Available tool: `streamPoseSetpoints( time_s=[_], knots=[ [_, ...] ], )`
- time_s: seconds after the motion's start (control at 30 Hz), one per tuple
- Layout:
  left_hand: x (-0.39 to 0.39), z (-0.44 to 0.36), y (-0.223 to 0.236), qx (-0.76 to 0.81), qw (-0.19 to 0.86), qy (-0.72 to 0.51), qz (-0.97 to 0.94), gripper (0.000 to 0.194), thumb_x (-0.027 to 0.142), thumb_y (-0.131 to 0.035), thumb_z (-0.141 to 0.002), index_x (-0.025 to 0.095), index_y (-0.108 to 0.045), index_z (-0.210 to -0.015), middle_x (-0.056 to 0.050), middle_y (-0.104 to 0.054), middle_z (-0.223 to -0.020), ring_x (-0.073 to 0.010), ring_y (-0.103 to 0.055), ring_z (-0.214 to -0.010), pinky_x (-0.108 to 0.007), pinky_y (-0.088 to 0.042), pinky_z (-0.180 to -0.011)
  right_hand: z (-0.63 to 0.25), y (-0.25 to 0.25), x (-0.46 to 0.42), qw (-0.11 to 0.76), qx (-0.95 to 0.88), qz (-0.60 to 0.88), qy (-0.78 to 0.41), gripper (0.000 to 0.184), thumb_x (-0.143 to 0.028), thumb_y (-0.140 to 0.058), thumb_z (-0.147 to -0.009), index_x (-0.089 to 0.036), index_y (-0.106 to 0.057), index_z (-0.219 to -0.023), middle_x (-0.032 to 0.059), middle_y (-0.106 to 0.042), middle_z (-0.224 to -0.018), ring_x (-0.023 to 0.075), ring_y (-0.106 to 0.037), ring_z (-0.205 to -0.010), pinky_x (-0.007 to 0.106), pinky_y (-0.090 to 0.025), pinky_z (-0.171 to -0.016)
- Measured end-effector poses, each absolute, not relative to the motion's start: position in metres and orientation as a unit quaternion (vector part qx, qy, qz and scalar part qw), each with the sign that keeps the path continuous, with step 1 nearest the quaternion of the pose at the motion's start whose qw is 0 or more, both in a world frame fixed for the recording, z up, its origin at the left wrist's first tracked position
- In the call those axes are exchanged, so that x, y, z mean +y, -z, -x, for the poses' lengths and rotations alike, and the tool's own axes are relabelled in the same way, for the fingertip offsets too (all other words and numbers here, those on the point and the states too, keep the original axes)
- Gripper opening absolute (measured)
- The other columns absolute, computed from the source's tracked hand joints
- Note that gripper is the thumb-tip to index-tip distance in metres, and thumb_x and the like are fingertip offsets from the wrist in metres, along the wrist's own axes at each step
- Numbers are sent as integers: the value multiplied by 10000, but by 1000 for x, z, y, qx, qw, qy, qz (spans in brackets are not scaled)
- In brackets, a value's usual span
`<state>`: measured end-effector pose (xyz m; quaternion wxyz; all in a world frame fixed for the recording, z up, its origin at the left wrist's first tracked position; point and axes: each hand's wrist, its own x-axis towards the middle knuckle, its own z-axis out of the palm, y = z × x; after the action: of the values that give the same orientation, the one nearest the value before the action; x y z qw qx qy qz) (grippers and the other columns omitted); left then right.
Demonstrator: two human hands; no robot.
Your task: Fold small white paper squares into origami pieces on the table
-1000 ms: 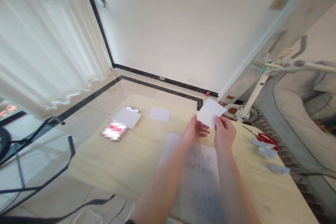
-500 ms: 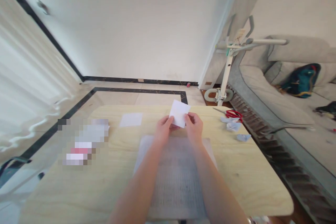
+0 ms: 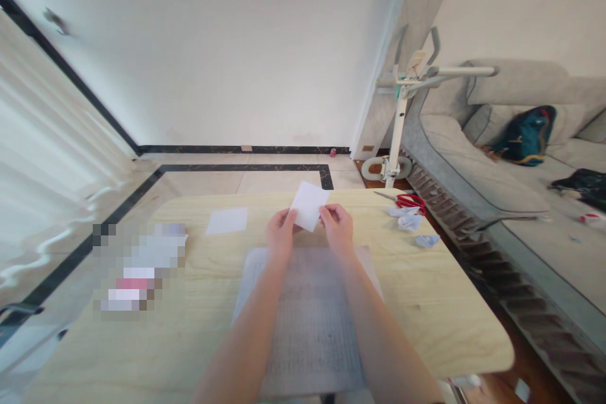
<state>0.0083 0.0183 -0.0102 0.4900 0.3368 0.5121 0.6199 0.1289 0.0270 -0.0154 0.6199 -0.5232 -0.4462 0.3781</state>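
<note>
Both my hands hold a small white sheet of paper point(image 3: 308, 204) up above the far half of a light wooden table point(image 3: 440, 290). My left hand point(image 3: 280, 235) pinches its lower left edge and my right hand point(image 3: 337, 228) pinches its lower right edge, fingers closed on it. Under my forearms lies a translucent gridded cutting mat point(image 3: 307, 315). Another white paper square point(image 3: 227, 221) lies flat on the table to the left of my hands.
Red-handled scissors point(image 3: 407, 201) and crumpled paper scraps point(image 3: 411, 222) lie at the table's far right. A blurred-out item point(image 3: 137, 265) sits on the left. A grey sofa point(image 3: 478, 164) with a teal bag point(image 3: 525, 136) and a white stand point(image 3: 398, 126) are to the right.
The view swung right and levelled, bringing the sofa into sight. My hands keep hold of the paper, which shifted slightly left and lower in view.
</note>
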Motion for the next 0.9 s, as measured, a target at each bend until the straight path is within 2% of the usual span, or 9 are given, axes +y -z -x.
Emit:
streamPoseSetpoints(
  time_s=[0.23, 0.37, 0.57, 0.63, 0.73, 0.8, 0.9],
  knots=[
    [15, -9, 11, 467, 533, -601, -371, 355, 439, -627, -676, 109, -639, -806, -61, -634, -770, -165, -596, -698, -301, -526, -615, -133, 15, 29, 642, -411, 519, -387, 215, -390, -574, -709, -197, -489, -749, -44, -515, -579, 107, -490, -486, 237, -412, -472],
    [14, -10, 11, 472, 533, -594, -374, 330, 409, -633, -671, 114, -638, -819, -73, -649, -792, -175, -597, -713, -283, -507, -596, -135, 17, 30, 645, -413, 505, -399, 226, -341, -578, -690, -220, -415, -789, -64, -490, -585, 111, -489, -498, 225, -398, -454],
    [12, -7, 6, 496, 484, -581, -426, 335, 332, -636, -687, 120, -651, -947, -86, -684, -837, -177, -610, -733, -256, -471, -626, -137, 18, 29, 610, -494, 501, -364, 147, -313, -525, -725, -196, -524, -813, -14, -561, -699, 127, -511, -612, 241, -406, -556],
    [11, -7, 5, 497, 481, -579, -431, 395, 332, -636, -690, 126, -630, -1028, -80, -688, -821, -174, -612, -709, -256, -464, -615, -136, 18, 29, 595, -519, 503, -352, 158, -309, -500, -738, -187, -557, -821, 9, -591, -759, 140, -526, -660, 253, -415, -599],
    [10, -8, 3, 509, 469, -584, -424, 504, 335, -646, -687, 149, -569, -1149, -58, -687, -767, -169, -612, -662, -259, -456, -596, -135, 18, 28, 579, -530, 511, -351, 206, -311, -465, -760, -189, -579, -880, 9, -588, -735, 141, -514, -623, 255, -407, -574],
    [9, -9, 1, 516, 453, -591, -424, 468, 325, -647, -689, 146, -584, -1116, -65, -687, -773, -176, -619, -684, -266, -460, -613, -135, 18, 27, 572, -526, 522, -350, 227, -311, -456, -765, -193, -583, -912, -1, -568, -689, 137, -502, -587, 251, -398, -544],
    [9, -9, 0, 523, 439, -592, -428, 300, 309, -646, -692, 127, -642, -931, -99, -687, -814, -192, -629, -739, -278, -470, -650, -135, 18, 27, 578, -508, 531, -354, 278, -305, -480, -753, -198, -562, -996, -21, -532, -625, 132, -489, -547, 243, -392, -510]
  ],
)
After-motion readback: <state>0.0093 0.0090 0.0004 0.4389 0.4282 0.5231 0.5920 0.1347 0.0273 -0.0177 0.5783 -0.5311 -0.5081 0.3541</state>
